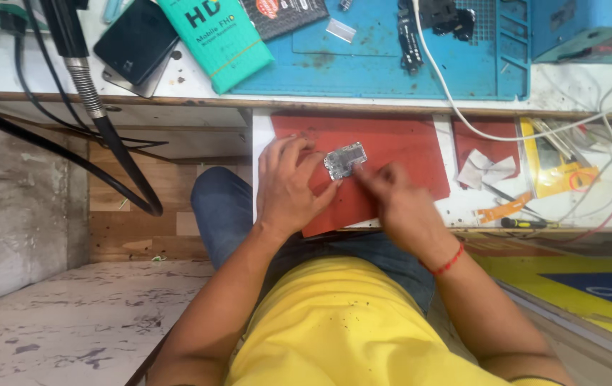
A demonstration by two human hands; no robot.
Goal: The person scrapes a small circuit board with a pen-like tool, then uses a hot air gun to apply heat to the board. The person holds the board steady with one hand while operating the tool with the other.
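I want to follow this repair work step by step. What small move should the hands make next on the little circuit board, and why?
Probably press the left hand more firmly on the small circuit board. It lies loose on the red mat, held only at one edge by fingertips, while the right hand works on its other edge.

A white pull-out shelf (456, 211) carries a red mat (399, 154), crumpled tissue (486, 170) and a yellow multimeter (559, 168); above it, the table (6, 71) bears a blue repair mat (377, 71), a teal box (216, 39) and dark phones (136, 41).
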